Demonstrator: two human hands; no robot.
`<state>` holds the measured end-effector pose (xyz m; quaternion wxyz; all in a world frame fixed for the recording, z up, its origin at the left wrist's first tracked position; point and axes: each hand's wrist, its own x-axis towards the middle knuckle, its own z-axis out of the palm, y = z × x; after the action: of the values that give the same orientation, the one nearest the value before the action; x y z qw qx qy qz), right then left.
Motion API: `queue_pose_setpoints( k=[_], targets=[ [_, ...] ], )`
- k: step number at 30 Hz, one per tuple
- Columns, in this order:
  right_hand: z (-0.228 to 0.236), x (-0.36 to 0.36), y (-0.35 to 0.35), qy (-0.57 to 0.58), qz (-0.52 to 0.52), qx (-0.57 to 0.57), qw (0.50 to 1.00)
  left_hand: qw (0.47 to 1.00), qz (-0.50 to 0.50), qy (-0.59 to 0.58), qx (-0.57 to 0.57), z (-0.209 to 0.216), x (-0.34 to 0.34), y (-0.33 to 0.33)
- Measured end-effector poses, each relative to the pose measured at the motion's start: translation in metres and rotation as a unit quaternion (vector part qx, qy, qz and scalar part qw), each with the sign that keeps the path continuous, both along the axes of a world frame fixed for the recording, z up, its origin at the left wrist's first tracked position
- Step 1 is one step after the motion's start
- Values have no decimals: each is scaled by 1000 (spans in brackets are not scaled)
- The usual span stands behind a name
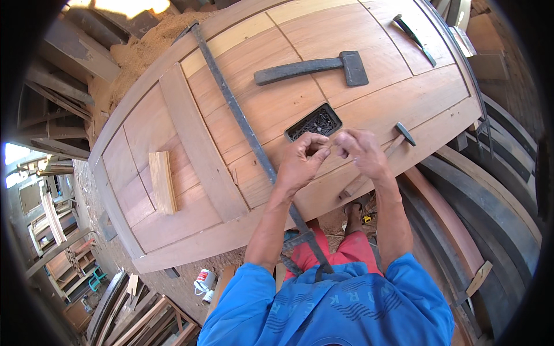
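My left hand (301, 163) is held over the wooden panelled door, thumb and forefinger pinched together. Close beside it, my right hand (365, 151) has its fingers curled in. Anything in either pinch is too small to make out. Just beyond my fingertips sits a small dark tin (290, 134) filled with dark nails (318, 122). A hammer (405, 134) lies partly under my right hand, its wooden handle running toward me. The door (254, 98) lies flat, with a long metal bar clamp (231, 101) across it.
On the door lie a heavy dark-headed mallet (355, 69), a chisel (414, 40) at the far right and a wood block (163, 183) at left. Curved timbers (461, 202) are stacked at right. A white container (204, 281) stands on the floor; sawdust (144, 57) is heaped behind.
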<state>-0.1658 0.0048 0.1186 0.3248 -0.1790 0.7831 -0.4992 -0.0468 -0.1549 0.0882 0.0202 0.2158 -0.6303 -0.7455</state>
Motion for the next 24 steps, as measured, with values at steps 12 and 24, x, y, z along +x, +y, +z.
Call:
queue_pose_setpoints(
  k=[12,24],
  targets=[
    [-62,33,87,180,-177,339,906,934,99,39,341,1,13,26],
    [-68,38,147,-22,-383,122,916,996,23,3,81,-14,1,61]
  ],
)
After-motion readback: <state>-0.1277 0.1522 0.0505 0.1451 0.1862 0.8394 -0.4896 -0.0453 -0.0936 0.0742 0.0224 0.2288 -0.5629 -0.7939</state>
